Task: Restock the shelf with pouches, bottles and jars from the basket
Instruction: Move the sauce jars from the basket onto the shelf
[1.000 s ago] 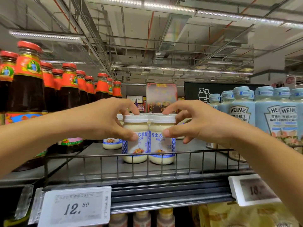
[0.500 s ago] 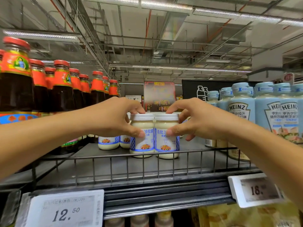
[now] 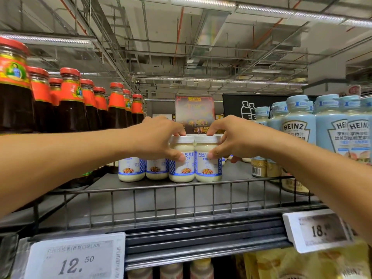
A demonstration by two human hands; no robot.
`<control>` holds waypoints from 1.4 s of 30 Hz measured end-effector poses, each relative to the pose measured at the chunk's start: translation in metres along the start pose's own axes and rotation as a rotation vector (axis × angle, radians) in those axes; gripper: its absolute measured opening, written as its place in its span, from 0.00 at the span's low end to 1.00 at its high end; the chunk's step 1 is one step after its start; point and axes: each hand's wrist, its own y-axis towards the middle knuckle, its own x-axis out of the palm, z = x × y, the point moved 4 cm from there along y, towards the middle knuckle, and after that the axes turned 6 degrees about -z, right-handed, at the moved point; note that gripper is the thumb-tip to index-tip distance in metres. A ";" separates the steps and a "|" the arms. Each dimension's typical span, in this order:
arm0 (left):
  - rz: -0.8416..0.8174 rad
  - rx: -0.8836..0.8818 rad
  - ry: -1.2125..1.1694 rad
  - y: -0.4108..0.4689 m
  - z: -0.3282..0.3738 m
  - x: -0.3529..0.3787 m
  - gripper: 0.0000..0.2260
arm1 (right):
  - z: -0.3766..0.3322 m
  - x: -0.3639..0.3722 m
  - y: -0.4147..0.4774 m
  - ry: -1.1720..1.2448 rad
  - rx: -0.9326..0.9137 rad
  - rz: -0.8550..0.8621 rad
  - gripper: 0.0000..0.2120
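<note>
While both hands are up at the shelf, each grasps one white-lidded jar: the left hand pinches the left jar and the right hand the right jar, thumb on the front label and fingers over the lid. The two jars stand upright, touching each other, on the shelf floor behind the wire rail, beside two matching jars to their left. By my reading, this pair is as good as placed and only needs letting go; the row looks short, with bare shelf in front and to the right, so more stock could go in (the basket is out of view, and what remains in it cannot be told). Dark sauce bottles crowd the left, pale blue Heinz bottles the right, both near the forearms; knocking them on the way out seems the main risk. Price tags hang below
</note>
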 end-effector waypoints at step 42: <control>-0.035 0.004 -0.030 0.021 -0.010 0.020 0.31 | -0.005 0.010 0.021 -0.408 0.050 -0.101 0.26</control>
